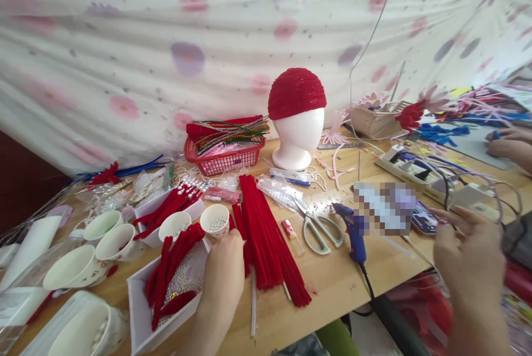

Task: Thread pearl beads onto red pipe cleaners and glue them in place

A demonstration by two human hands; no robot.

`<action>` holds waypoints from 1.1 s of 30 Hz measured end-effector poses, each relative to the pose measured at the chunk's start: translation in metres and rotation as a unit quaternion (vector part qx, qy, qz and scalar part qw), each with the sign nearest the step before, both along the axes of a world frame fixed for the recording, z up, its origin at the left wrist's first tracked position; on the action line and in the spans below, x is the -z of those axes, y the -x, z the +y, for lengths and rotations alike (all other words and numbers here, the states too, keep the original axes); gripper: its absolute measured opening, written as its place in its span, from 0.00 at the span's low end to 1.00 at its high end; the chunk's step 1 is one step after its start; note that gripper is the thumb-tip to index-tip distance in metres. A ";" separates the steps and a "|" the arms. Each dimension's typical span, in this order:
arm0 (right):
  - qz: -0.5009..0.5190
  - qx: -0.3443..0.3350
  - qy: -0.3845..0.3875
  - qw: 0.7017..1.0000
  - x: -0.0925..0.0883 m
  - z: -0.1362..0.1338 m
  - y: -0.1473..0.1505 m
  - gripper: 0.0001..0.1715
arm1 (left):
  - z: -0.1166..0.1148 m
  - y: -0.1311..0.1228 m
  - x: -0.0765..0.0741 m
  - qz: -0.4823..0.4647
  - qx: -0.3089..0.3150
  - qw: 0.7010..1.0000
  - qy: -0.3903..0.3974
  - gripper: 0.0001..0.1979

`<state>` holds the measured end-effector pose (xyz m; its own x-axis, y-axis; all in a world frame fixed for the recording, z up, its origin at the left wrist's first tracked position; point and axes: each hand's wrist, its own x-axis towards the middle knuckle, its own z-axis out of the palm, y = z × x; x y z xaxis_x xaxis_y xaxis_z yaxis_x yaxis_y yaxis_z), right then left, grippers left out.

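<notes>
My left hand (224, 270) is curled at the paper cup (215, 217) of white beads, partly covering its lower right side; its fingertips are hidden. Beside it lies a bundle of red pipe cleaners (261, 234). Below and left stands a white box (139, 306) with pearly beads and bent red pipe cleaners. My right hand (469, 262), a little blurred, hovers at the right with its fingers stretched out and apart, near a phone (424, 218). A white foam head (297, 137) wears a red cap (297, 92) of wrapped strands at the back.
Scissors (318, 231), a lighter (291, 234) and a blue glue gun (353, 231) lie mid-table. A red basket (224, 159) holds glittery stems. Several paper cups (72, 267) stand left. A power strip (403, 167) and cables lie right, near another person's hand (511, 145).
</notes>
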<state>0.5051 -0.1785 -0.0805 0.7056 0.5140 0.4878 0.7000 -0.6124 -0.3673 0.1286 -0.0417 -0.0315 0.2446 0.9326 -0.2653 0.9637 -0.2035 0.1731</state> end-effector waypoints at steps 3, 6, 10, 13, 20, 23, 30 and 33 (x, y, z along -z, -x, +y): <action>-0.037 -0.073 0.035 0.996 0.009 0.025 -0.020 0.16 | -0.002 0.000 0.006 0.021 0.001 1.000 -0.007 0.14; -0.058 -0.136 0.099 0.984 0.027 0.050 -0.039 0.16 | -0.004 -0.001 0.010 0.039 0.005 0.999 -0.015 0.15; -0.077 -0.164 0.162 0.970 0.049 0.066 -0.051 0.18 | -0.004 -0.007 0.015 0.063 -0.003 0.998 -0.018 0.17; -0.081 -0.169 0.185 0.965 0.054 0.065 -0.053 0.19 | -0.002 -0.012 0.017 0.078 -0.012 0.996 -0.031 0.18; -0.062 -0.181 0.199 0.961 0.054 0.051 -0.050 0.23 | 0.003 -0.017 0.019 0.097 -0.006 0.994 -0.043 0.16; -0.058 -0.183 0.192 0.962 0.055 0.050 -0.048 0.25 | 0.004 -0.016 0.018 0.101 -0.002 0.994 -0.041 0.16; -0.050 -0.179 0.177 0.967 0.052 0.050 -0.046 0.27 | 0.004 -0.017 0.020 0.100 0.000 0.994 -0.046 0.17; -0.047 -0.184 0.176 0.966 0.051 0.048 -0.046 0.27 | 0.003 -0.017 0.023 0.092 0.005 0.995 -0.049 0.18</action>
<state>0.5515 -0.1308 -0.1319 0.4043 0.8674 0.2900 0.9144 -0.3908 -0.1057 0.1455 -0.0383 -0.0545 0.2091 0.9543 -0.2135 0.9752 -0.2198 -0.0275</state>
